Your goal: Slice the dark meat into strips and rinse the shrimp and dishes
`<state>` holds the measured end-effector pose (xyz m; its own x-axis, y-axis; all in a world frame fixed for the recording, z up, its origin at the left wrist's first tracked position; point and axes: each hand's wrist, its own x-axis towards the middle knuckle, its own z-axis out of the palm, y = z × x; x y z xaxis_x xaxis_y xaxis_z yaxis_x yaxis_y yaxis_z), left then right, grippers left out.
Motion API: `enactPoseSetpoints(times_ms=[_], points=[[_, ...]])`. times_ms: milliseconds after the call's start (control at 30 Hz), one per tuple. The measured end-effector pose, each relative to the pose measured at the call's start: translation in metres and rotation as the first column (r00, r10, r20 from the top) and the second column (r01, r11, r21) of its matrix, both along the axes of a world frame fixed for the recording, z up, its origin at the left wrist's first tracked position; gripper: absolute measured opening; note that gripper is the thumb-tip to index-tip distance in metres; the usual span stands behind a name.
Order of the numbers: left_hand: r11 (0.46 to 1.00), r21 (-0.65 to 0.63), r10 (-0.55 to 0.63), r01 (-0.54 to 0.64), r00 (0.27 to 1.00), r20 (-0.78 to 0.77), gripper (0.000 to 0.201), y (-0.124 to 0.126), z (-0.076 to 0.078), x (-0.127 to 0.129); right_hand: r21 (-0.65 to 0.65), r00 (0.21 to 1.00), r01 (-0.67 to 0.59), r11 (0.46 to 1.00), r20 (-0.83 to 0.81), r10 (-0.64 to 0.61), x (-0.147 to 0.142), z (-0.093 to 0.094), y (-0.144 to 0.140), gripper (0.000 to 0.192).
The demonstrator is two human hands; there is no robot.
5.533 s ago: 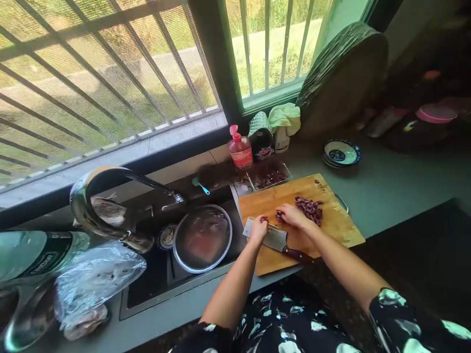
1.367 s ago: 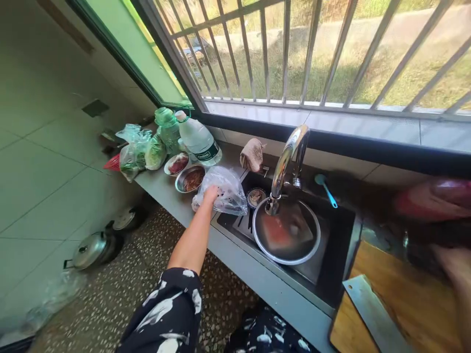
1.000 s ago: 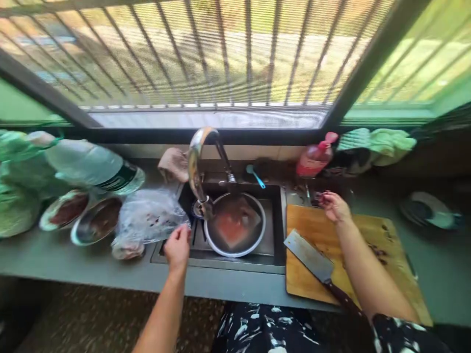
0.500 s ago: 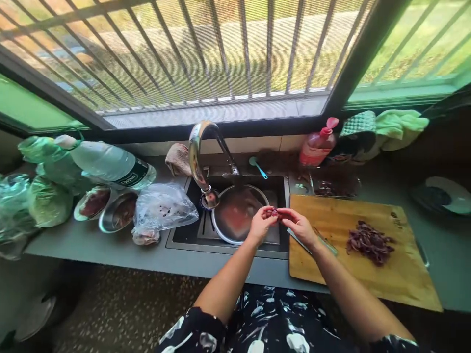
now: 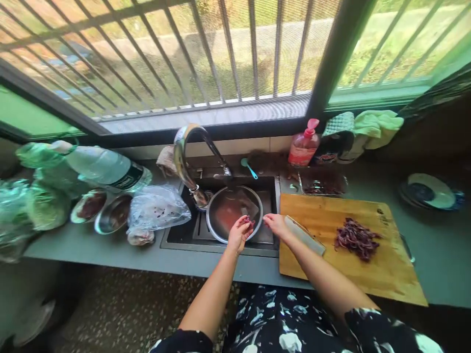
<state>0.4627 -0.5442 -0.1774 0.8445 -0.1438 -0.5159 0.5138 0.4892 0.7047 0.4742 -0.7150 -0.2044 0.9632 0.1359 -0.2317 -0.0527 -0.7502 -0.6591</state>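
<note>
Holding a small dark red scrap of meat [image 5: 247, 220] in the left hand [image 5: 238, 234], grip curled and pinching it, just over the near rim of the metal bowl [image 5: 221, 230] in the sink [image 5: 184, 235], centre of the frame. Hovering the right hand [image 5: 276, 225] just beside, fingers loosely spread, gripping nothing, at the left edge of the cutting board [image 5: 368, 274]. Lying on the board just right of that hand: a cleaver [image 5: 304, 235]. Sitting further right on the board: a pile of chopped meat [image 5: 355, 239]. Resting on the worktop [image 5: 91, 247] at centre left: a plastic bag [image 5: 156, 212].
</note>
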Motion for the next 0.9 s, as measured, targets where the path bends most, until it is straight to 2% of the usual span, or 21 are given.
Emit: enactPoseSetpoints(times_ms=[100, 200, 333, 467, 600, 700, 767, 800, 833, 900], points=[[0.986, 0.046, 0.162, -0.161, 0.987, -0.011, 0.041, 0.040, -0.008, -0.002, -0.091, 0.989, -0.146, 0.985, 0.010, 0.148, 0.032, -0.017, 0.066, 0.029], [0.975, 0.076, 0.210, -0.209, 0.978, -0.006, 0.037, 0.067, -0.015, 0.001, -0.205, 0.974, -0.226, 0.952, -0.030, 0.225, 0.051, -0.036, 0.107, 0.032], [0.967, 0.157, 0.198, -0.201, 0.980, 0.035, 0.033, 0.087, -0.020, 0.010, -0.281, 0.951, -0.308, 0.909, -0.086, 0.295, 0.058, -0.051, 0.127, 0.025], [0.934, 0.281, 0.209, -0.220, 0.976, 0.068, 0.028, 0.085, -0.023, 0.021, -0.348, 0.959, -0.279, 0.895, -0.063, 0.275, 0.052, -0.045, 0.124, 0.031], [0.929, 0.322, 0.152, -0.183, 0.981, 0.119, 0.028, 0.059, -0.015, 0.028, -0.366, 0.957, -0.276, 0.889, -0.015, 0.291, 0.033, -0.019, 0.100, 0.033], [0.933, 0.315, 0.133, -0.174, 0.980, 0.147, 0.029, 0.033, -0.009, 0.029, -0.368, 0.955, -0.208, 0.907, 0.124, 0.269, 0.002, 0.009, 0.059, 0.045], [0.937, 0.312, 0.116, -0.154, 0.984, 0.138, 0.030, 0.015, -0.008, 0.027, -0.363, 0.960, -0.077, 0.929, 0.224, 0.167, -0.031, 0.025, 0.017, 0.052], [0.941, 0.311, 0.099, -0.136, 0.986, 0.130, 0.032, 0.005, -0.009, 0.025, -0.365, 0.967, 0.000, 0.931, 0.239, 0.094, -0.050, 0.031, -0.006, 0.047], [0.944, 0.310, 0.079, -0.113, 0.990, 0.120, 0.034, -0.004, -0.010, 0.022, -0.379, 0.973, 0.067, 0.923, 0.228, 0.023, -0.071, 0.034, -0.029, 0.037], [0.950, 0.304, 0.040, -0.069, 0.994, 0.100, 0.037, -0.022, -0.012, 0.016, -0.452, 0.976, 0.182, 0.873, 0.195, -0.102, -0.113, 0.032, -0.072, 0.025]])
